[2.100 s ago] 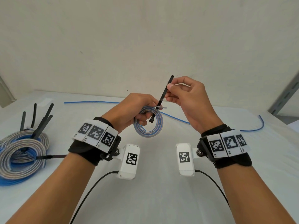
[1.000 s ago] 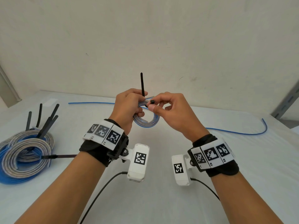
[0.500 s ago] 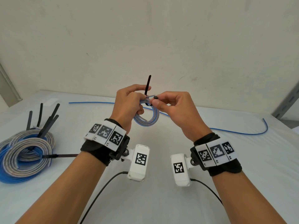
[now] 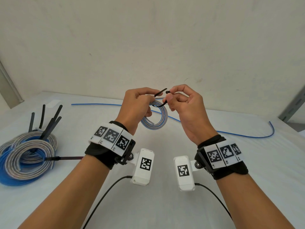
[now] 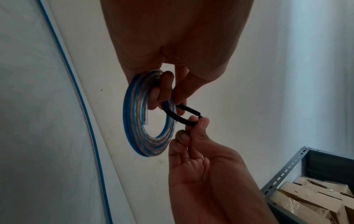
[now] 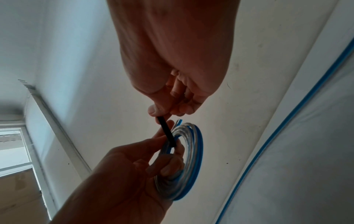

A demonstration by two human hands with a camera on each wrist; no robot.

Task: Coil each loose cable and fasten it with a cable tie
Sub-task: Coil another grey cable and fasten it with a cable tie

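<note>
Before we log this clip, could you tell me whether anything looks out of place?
Nothing stands out. One blue cable lies uncoiled on the table, and the cable tie around the held coil isn't yet closed.

Small marks "L1", "L2" printed on left wristband (image 4: 110,137); "R1", "R2" on right wristband (image 4: 222,155). Other text not readable.

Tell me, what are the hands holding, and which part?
The left hand grips the coiled cable at its top and pinches the black cable tie there; the right hand pinches the tie's head end.
</note>
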